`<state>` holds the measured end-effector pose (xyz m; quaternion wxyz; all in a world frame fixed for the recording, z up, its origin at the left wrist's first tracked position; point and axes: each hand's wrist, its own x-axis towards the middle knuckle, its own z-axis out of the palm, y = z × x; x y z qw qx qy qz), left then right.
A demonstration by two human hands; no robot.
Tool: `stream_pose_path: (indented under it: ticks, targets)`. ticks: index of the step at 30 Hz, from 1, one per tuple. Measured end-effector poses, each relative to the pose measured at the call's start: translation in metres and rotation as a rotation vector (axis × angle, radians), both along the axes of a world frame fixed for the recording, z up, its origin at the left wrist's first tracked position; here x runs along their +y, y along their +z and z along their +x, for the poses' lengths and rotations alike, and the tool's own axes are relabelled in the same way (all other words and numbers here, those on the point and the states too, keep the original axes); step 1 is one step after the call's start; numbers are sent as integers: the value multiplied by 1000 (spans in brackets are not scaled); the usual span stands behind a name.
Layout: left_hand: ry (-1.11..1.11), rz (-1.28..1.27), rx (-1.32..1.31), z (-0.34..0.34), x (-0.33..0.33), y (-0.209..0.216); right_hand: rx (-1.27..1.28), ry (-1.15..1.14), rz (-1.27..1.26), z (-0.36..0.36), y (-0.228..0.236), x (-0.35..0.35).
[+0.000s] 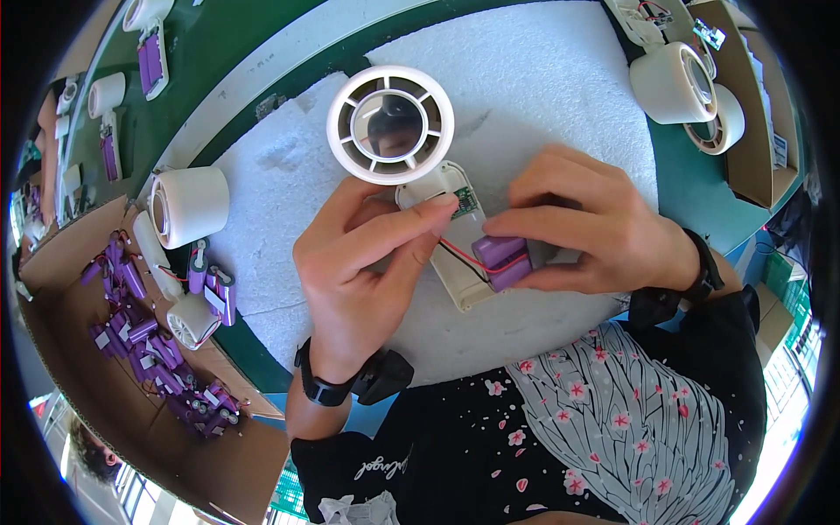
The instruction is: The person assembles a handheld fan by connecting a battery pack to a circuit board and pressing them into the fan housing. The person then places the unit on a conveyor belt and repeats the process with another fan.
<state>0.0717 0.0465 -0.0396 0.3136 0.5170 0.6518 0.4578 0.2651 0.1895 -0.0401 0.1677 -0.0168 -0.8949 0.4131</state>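
A white handheld fan (391,125) lies on the foam with its round head away from me. The open handle shell (462,278) points toward me, and a small green circuit board (465,202) sits in its upper part. My left hand (363,254) grips the handle just below the head, thumb and index finger pressed at the board's edge. Between the fingers of my right hand (586,223) is a purple battery pack (503,261), tilted over the shell's right side. Red and black wires (464,259) run between the board area and the pack.
White foam sheet (560,96) covers the green table. At left, a cardboard box (79,350) holds many purple battery packs (157,359); fan parts (188,206) stand beside it. More fan heads (674,83) and another cardboard box (744,166) are at right. Other fans (109,96) lie far left.
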Motion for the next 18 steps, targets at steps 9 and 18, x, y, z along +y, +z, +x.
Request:
stream_pose_path:
  ticks: [9, 18]
  targets:
    - [-89, -72, -149, -6, -1, 6, -237, 93, -608, 12, 11, 6]
    - [37, -45, -178, 1, -6, -2, -448, 86, -1407, 5, 19, 0]
